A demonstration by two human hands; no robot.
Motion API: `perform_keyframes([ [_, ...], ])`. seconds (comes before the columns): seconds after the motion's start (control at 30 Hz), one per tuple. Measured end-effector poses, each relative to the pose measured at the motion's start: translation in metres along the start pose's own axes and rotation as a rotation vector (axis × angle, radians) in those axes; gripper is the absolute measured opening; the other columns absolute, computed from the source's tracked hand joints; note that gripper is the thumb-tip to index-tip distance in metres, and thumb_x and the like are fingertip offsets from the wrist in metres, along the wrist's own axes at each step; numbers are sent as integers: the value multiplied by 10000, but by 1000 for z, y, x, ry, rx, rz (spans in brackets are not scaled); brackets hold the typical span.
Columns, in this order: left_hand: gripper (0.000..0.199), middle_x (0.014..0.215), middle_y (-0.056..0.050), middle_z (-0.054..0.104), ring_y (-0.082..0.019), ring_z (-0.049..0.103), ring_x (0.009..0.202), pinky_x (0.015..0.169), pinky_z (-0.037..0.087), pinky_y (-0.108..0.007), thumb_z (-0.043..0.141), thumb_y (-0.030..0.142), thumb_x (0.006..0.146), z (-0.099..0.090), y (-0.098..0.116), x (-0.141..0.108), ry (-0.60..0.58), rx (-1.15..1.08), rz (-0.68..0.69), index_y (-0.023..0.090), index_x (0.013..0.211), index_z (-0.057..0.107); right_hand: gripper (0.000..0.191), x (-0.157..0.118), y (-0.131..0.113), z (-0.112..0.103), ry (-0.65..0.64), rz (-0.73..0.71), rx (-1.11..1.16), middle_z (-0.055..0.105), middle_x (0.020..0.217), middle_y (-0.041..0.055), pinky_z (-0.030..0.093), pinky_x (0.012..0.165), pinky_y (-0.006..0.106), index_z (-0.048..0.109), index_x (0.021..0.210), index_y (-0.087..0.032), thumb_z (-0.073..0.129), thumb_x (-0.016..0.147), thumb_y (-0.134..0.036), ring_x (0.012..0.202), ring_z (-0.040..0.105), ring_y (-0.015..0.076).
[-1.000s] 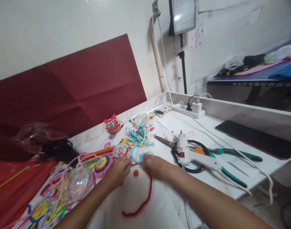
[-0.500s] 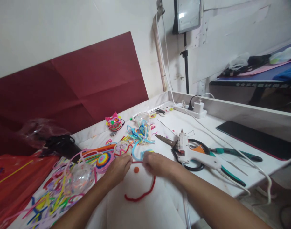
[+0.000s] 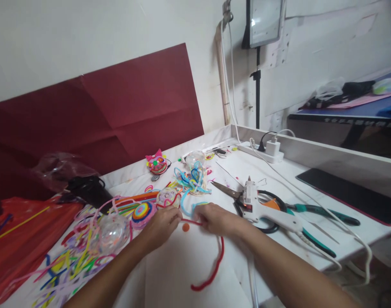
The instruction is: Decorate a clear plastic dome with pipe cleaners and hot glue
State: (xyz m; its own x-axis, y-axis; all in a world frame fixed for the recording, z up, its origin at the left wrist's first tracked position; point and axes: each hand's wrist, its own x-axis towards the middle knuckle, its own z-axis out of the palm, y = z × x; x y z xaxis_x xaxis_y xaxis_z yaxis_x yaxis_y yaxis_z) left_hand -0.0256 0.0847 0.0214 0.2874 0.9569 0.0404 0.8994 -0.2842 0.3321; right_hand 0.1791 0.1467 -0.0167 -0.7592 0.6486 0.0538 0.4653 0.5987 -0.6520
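Note:
Both of my hands pinch a red pipe cleaner (image 3: 218,265). A short straight stretch of it spans between my left hand (image 3: 166,223) and my right hand (image 3: 211,219). From under my right hand its free end curves down over a white sheet (image 3: 179,273). Just below the held stretch lies a small orange disc (image 3: 186,227). Behind my left hand sit a rainbow-ringed round piece (image 3: 142,214) and a ball wrapped in pale strands (image 3: 167,198). Light-blue pipe cleaners (image 3: 195,180) lie behind my right hand.
On the right are a white glue gun (image 3: 256,199), scissors (image 3: 227,189), green-handled pliers (image 3: 326,213) and a black slab (image 3: 345,194). A power strip (image 3: 272,156) stands behind. Loose pipe cleaners (image 3: 67,269) and a clear plastic ball (image 3: 113,233) fill the left; a pink cat-like face (image 3: 157,162) sits at the back.
My hands have moved slightly apart, with more of the red pipe cleaner showing between them. Its free end has swung right and down. The camera view has shifted slightly.

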Motion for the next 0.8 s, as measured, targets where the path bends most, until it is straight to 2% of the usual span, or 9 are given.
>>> perform_keyframes([
  [0.1,262,718,15,647,-132,594,592,537,448,-231,453,399,876,-19,-7,7,56,-196,-78,211,923,629,322,0,5,-3,5,6,261,571,711,-17,345,579,197,631,878,-143,510,630,22,651,493,110],
  [0.2,395,725,-2,662,-159,618,603,552,493,-263,450,519,843,-49,-34,29,315,-191,-189,197,984,630,345,2,10,-4,0,-20,521,539,693,-34,357,569,186,598,895,-135,486,613,28,620,469,92],
  [0.27,435,790,-31,669,-197,651,716,630,529,-303,462,516,825,-70,-60,51,422,-135,-236,175,1057,602,349,3,11,-3,-8,-27,627,524,690,-40,357,570,181,585,901,-135,485,605,20,611,456,84],
  [0.33,462,982,-69,661,-236,644,912,764,533,-346,560,470,759,-87,-86,74,506,-56,-268,174,1113,578,346,3,11,-3,-15,-25,667,516,685,-44,349,568,180,583,894,-137,483,598,13,606,442,81],
  [0.43,606,1190,-130,593,-280,604,1046,915,481,-406,669,397,685,-102,-119,109,528,55,-313,151,1222,533,336,2,9,-2,-26,-11,675,513,672,-46,338,563,184,585,863,-139,470,585,12,602,428,82],
  [0.53,772,1328,-174,506,-321,528,1181,991,427,-410,752,371,630,-103,-139,138,475,130,-336,117,1305,475,348,3,8,0,-32,14,667,518,667,-44,337,561,187,594,852,-137,460,570,18,604,438,87],
  [0.67,870,1435,-193,407,-332,448,1265,1024,392,-386,805,322,625,-90,-152,170,420,206,-351,95,1365,409,371,3,7,0,-33,42,653,524,676,-43,330,552,181,593,864,-133,452,565,36,596,436,80],
  [0.73,750,1423,-166,428,-319,467,1248,1007,420,-427,770,334,713,-84,-157,182,415,244,-363,136,1354,433,356,2,6,-1,-25,50,633,520,675,-44,325,548,175,589,851,-138,455,575,42,594,432,77],
  [0.8,527,1347,-126,504,-282,535,1171,951,476,-468,670,354,839,-78,-163,191,414,280,-371,172,1301,494,336,1,6,-1,-18,54,605,523,680,-42,330,552,172,585,834,-146,458,586,44,606,443,80],
])
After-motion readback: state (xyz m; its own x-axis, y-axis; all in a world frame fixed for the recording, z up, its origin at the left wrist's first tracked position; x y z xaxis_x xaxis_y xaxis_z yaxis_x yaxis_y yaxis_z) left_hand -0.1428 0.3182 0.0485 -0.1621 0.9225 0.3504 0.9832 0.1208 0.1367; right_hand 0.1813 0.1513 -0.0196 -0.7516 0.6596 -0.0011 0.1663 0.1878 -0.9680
